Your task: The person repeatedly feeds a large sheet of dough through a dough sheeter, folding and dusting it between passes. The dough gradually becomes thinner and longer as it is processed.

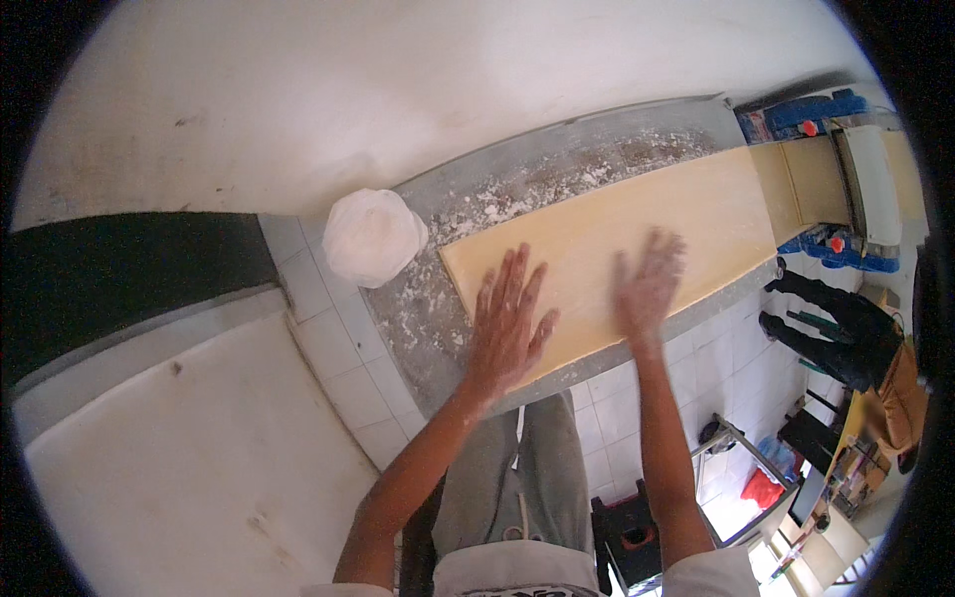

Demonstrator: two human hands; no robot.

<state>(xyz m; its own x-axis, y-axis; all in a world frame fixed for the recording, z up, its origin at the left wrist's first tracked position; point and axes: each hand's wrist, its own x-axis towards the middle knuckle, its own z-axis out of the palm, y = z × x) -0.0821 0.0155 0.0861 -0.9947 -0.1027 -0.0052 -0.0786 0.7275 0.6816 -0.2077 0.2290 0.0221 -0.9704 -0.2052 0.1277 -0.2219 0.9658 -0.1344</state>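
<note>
A long, pale yellow sheet of dough [582, 254] lies across a grey worktable [440, 175]. Its right end continues as a band toward a dough-rolling machine [869, 186]. My left hand [511, 321] is over the dough's near left corner, palm down and fingers spread, with flour on the skin. Farther right, my right hand [650, 283] is over the sheet, its fingers apart and blurred. Neither hand holds anything. Whether the palms press on the dough or hover just above it is unclear. Loose flour [515, 198] is scattered along the table's far side and left end.
A rounded white bag or bundle [373, 237] sits at the table's far left corner, near the wall [448, 74]. Blue parts with red knobs [837, 245] flank the machine. On the right, a person in dark trousers [828, 321] is beyond the tiled floor [709, 351].
</note>
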